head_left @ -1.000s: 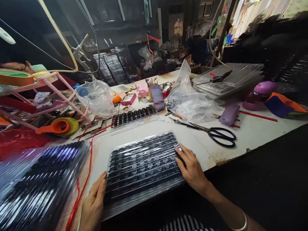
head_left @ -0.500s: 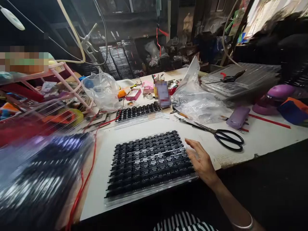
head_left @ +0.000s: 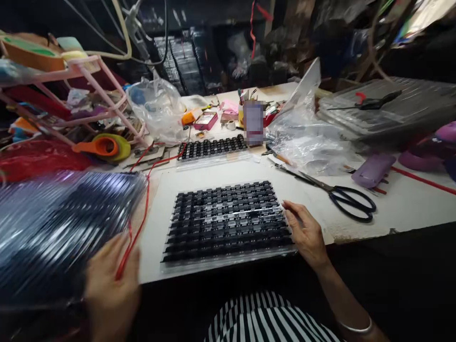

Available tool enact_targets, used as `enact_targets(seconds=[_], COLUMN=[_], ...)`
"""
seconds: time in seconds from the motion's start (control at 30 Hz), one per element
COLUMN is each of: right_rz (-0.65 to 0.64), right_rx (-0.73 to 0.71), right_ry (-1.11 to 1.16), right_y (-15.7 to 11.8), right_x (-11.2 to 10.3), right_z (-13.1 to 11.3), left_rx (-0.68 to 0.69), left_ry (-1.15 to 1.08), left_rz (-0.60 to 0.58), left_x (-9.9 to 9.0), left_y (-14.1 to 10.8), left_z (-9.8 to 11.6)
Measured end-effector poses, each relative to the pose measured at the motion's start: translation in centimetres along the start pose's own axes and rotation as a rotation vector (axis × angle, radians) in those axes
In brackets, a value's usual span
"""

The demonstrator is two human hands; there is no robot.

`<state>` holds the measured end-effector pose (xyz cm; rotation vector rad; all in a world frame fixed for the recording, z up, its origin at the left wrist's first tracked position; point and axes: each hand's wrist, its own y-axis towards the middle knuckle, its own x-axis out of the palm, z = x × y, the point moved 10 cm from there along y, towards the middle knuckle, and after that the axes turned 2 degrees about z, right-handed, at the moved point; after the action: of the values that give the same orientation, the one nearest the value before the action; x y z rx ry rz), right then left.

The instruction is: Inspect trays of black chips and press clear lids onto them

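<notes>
A clear plastic tray filled with rows of small black parts [head_left: 228, 221] lies on the white table in front of me. My right hand [head_left: 307, 233] rests at the tray's right edge, fingertips against its rim, with a gap between thumb and fingers. At the lower left is my left hand [head_left: 116, 285], smeared by motion, beside a stack of dark trays under shiny clear plastic [head_left: 67, 228]. A red cord [head_left: 137, 242] runs down to that hand; whether the fingers grip the cord or the stack is unclear.
Black-handled scissors [head_left: 351, 202] lie right of the tray. Behind it are another tray of black parts [head_left: 213, 146], a phone-like object [head_left: 254, 123] and crumpled clear plastic [head_left: 309, 142]. A pink rack [head_left: 107, 97] stands at left, an orange-and-yellow tape holder [head_left: 110, 146] below it.
My left hand has come into view at the lower left, by the wrapped stack. My right hand stays at the tray's right edge, its fingers curled in slightly more. The view has shifted.
</notes>
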<state>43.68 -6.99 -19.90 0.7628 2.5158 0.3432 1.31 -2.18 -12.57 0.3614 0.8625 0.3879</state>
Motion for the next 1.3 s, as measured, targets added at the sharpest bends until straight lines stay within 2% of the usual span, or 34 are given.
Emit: enact_targets(seconds=[0.03, 0.1, 0.17, 0.3, 0.37, 0.43, 0.57, 0.67, 0.77, 0.97, 1.1, 1.2, 1.3], right_rz=[0.011, 0.035, 0.047, 0.055, 0.054, 0.044, 0.05, 0.053, 0.043, -0.015, 0.017, 0.009, -0.038], right_rx=[0.013, 0.045, 0.088, 0.164, 0.168, 0.157, 0.12, 0.103, 0.101, 0.014, 0.002, 0.02, -0.048], right_ry=[0.002, 0.0, -0.008, -0.03, -0.04, -0.044, -0.025, -0.005, 0.025, 0.006, 0.0, 0.018, -0.05], right_y=[-0.1, -0.2, -0.4, -0.7, -0.7, -0.5, -0.3, -0.2, 0.2, 1.0, 0.8, 0.6, 0.5], right_x=[-0.1, -0.4, -0.4, -0.4, -0.3, -0.1, -0.1, -0.3, -0.4, -0.1, -0.3, -0.3, -0.2], right_z=[0.2, 0.5, 1.0, 1.6, 1.5, 1.3, 1.1, 1.1, 1.0, -0.4, -0.4, -0.2, -1.4], left_rx=[-0.019, -0.121, -0.214, -0.221, -0.139, 0.017, 0.306, 0.422, 0.471, 0.481, 0.393, 0.31, 0.259], left_ry=[-0.022, -0.117, -0.224, -0.277, -0.202, -0.062, 0.207, 0.313, 0.348, 0.305, 0.275, 0.246, 0.206], left_rz=[0.015, -0.066, -0.14, -0.184, -0.195, -0.223, -0.34, -0.397, -0.407, -0.414, -0.443, -0.434, -0.411], left_x=[1.2, 4.3, 6.4, 6.9, 6.7, 7.1, 10.4, 13.0, 14.3, 14.6, 14.5, 13.5, 12.0], left_y=[-0.2, -1.1, -2.2, -3.0, -2.4, -1.3, 0.9, 1.8, 2.0, 1.6, 1.7, 2.0, 2.0], left_z=[-0.1, -1.1, -2.2, -2.6, -1.9, -0.1, 3.7, 5.4, 5.8, 6.1, 5.8, 5.0, 3.8])
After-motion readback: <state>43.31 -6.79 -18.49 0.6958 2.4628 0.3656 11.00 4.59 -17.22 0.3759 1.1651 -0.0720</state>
